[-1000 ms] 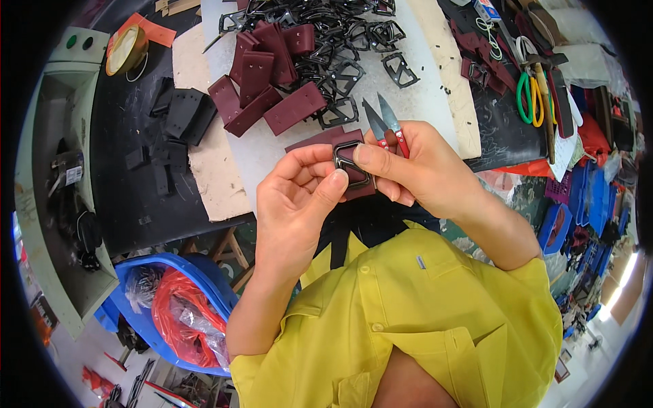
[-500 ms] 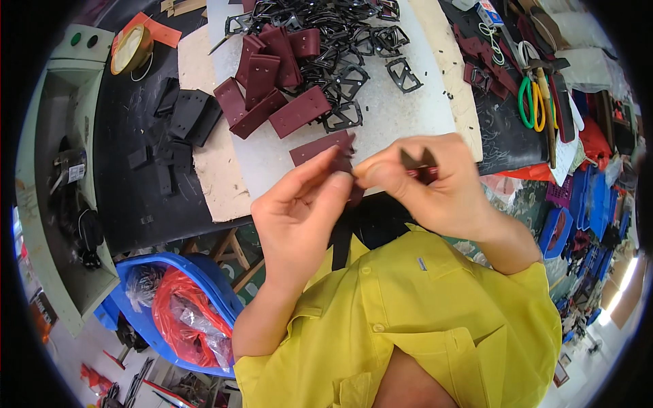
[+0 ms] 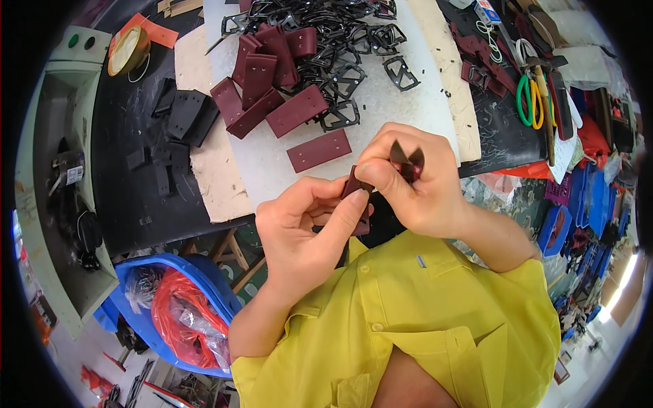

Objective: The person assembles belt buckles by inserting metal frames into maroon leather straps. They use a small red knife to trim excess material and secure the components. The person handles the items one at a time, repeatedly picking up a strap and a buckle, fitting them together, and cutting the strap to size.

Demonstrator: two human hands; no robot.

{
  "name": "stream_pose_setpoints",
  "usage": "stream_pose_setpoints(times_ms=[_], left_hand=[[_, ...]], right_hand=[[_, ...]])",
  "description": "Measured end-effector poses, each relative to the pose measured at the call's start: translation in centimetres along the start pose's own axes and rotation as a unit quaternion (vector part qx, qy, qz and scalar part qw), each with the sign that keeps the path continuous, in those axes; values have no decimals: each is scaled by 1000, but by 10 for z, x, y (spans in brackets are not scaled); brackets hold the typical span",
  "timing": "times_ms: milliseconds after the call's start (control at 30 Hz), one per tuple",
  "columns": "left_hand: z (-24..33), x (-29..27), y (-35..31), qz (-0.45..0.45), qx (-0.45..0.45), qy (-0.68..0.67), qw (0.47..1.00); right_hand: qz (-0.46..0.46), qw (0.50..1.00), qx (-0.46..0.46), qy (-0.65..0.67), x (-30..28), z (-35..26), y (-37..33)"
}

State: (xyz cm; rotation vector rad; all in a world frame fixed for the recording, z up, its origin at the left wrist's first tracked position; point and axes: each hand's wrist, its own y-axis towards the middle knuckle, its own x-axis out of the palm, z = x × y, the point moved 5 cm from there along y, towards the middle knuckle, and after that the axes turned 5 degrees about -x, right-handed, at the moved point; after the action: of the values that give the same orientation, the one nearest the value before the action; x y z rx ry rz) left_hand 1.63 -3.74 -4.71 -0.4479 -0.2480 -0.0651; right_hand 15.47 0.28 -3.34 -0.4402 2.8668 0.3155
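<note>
Near the table's front edge, my left hand (image 3: 299,231) pinches a folded maroon leather strap piece (image 3: 352,183) between thumb and fingers. My right hand (image 3: 428,187) meets it there, its thumb and fingertips closed on the same piece. Tucked in my right palm is a small pair of snips (image 3: 407,162), two pointed blades with red at their base sticking up. Just beyond, a flat maroon strip (image 3: 319,151) with small holes lies on the white board (image 3: 415,122). Fingers hide much of the held piece.
Past the flat strip lie stacked maroon leather pieces (image 3: 260,76) and a heap of black metal buckles (image 3: 343,75). Black leather pieces (image 3: 190,117) sit at the left. Green-handled scissors (image 3: 522,102) are on the right; a blue tub (image 3: 211,272) with red bags stands below the table's left.
Both hands have drawn slightly toward my body with the held strap piece. The flat maroon strip, partly covered before, now shows whole.
</note>
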Motion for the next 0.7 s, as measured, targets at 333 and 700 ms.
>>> stream_pose_setpoints(times_ms=[333, 700], left_hand=[[-7, -23, 9, 38, -73, -122, 989], [-2, -12, 6, -4, -59, 25, 998]], right_hand=[[-90, 940, -192, -269, -21, -28, 1], [-180, 912, -219, -295, -25, -29, 0]])
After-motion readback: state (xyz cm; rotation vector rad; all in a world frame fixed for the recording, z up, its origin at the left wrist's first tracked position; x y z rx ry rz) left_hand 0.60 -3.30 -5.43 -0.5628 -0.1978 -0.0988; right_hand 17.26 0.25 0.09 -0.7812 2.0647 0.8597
